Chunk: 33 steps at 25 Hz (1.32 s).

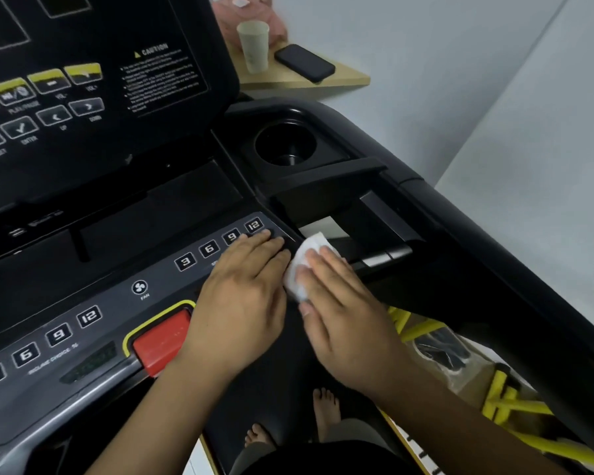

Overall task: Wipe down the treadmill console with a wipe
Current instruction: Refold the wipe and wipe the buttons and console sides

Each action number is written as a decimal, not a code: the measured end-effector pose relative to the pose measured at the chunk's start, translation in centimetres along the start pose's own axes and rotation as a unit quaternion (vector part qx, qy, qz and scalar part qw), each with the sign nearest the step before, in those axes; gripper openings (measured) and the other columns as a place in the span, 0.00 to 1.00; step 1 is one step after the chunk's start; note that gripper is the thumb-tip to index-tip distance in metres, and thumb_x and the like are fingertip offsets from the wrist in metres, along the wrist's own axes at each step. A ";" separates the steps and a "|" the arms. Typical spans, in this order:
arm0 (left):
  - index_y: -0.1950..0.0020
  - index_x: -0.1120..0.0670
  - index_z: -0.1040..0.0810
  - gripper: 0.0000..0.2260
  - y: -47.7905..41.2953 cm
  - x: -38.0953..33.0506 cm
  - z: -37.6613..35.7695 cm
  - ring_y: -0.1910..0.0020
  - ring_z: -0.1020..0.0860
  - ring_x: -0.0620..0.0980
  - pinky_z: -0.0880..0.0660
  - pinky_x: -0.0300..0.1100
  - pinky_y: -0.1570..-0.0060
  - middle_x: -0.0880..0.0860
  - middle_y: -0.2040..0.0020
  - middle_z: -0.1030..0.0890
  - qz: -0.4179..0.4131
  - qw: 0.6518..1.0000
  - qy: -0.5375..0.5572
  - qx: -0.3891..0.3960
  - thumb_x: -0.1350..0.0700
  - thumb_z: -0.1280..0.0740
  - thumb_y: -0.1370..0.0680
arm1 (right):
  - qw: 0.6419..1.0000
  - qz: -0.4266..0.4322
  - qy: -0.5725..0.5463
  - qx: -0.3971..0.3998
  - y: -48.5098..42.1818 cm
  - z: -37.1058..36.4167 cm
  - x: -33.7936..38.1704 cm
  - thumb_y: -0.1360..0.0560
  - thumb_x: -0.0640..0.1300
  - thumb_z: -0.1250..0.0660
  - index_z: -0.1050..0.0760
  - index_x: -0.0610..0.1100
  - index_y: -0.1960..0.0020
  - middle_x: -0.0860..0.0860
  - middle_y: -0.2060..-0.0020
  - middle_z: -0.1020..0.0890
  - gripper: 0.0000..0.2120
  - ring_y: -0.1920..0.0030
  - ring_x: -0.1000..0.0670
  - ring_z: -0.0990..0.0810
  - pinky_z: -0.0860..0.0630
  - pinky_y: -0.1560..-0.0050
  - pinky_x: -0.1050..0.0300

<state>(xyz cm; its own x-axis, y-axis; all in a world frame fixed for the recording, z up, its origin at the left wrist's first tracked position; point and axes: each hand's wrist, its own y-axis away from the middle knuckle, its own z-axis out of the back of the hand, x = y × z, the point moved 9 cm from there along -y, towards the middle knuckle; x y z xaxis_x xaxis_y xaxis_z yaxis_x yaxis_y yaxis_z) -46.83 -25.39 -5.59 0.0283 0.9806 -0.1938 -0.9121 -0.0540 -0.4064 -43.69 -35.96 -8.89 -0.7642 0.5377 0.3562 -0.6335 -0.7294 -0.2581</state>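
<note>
The black treadmill console fills the left and middle of the head view, with numbered speed buttons and a red stop button. My left hand lies flat on the button strip, its fingers straight and reaching the 9 and 12 keys. Just to its right, my right hand presses a white wipe with flat fingers onto the console's right edge. Most of the wipe is hidden under the fingers.
A round cup holder and a side handle sit right of the hands. Behind the console, a wooden shelf carries a paper cup and a dark phone. My bare feet stand on the belt below.
</note>
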 end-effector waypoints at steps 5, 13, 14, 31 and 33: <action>0.33 0.63 0.23 0.21 1.4 2.2 2.1 0.33 0.24 0.59 0.31 0.54 0.30 0.61 0.35 0.21 0.081 0.996 -0.029 -0.013 0.59 0.42 0.24 | 0.994 0.050 0.053 0.079 -7.2 -1.5 3.4 0.19 0.50 0.52 0.42 0.38 0.24 0.43 0.23 0.41 0.27 0.22 0.48 0.50 0.54 0.23 0.53; 0.37 0.63 0.21 0.19 3.7 5.6 5.2 0.36 0.22 0.59 0.29 0.53 0.31 0.61 0.38 0.19 0.165 0.984 -0.056 -0.042 0.64 0.30 0.28 | 0.982 0.154 0.038 0.104 -8.4 -1.6 4.7 0.20 0.54 0.48 0.35 0.43 0.26 0.49 0.25 0.35 0.26 0.24 0.53 0.43 0.47 0.25 0.57; 0.37 0.63 0.21 0.19 4.0 5.9 5.1 0.35 0.23 0.59 0.30 0.52 0.31 0.60 0.38 0.20 0.172 0.983 -0.058 -0.035 0.63 0.30 0.28 | 0.988 0.121 0.026 0.096 -10.3 -1.1 3.4 0.19 0.54 0.47 0.36 0.43 0.25 0.49 0.25 0.36 0.26 0.24 0.54 0.42 0.46 0.26 0.59; 0.48 0.61 0.15 0.11 5.4 7.8 6.3 0.43 0.18 0.55 0.29 0.39 0.41 0.57 0.44 0.16 0.226 0.971 -0.067 -0.040 0.62 0.26 0.29 | 0.974 0.126 0.122 0.143 -16.6 -3.9 4.4 0.22 0.65 0.54 0.27 0.41 0.33 0.48 0.30 0.28 0.35 0.25 0.49 0.41 0.34 0.32 0.49; 0.50 0.61 0.15 0.10 5.0 7.6 6.3 0.45 0.17 0.55 0.25 0.41 0.44 0.57 0.46 0.15 0.213 0.973 -0.085 -0.034 0.61 0.26 0.30 | 0.979 0.095 0.095 0.155 -19.5 -3.9 4.6 0.20 0.63 0.54 0.27 0.40 0.34 0.47 0.32 0.27 0.33 0.26 0.49 0.39 0.33 0.34 0.49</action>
<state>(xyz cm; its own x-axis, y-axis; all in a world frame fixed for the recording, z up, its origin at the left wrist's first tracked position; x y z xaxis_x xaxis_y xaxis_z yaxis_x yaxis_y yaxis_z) -53.75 -17.00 -3.47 -0.4196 0.8834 -0.2088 -0.7969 -0.4686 -0.3813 -35.32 -17.59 -5.69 -0.8922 0.4272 0.1467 -0.4330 -0.9013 -0.0087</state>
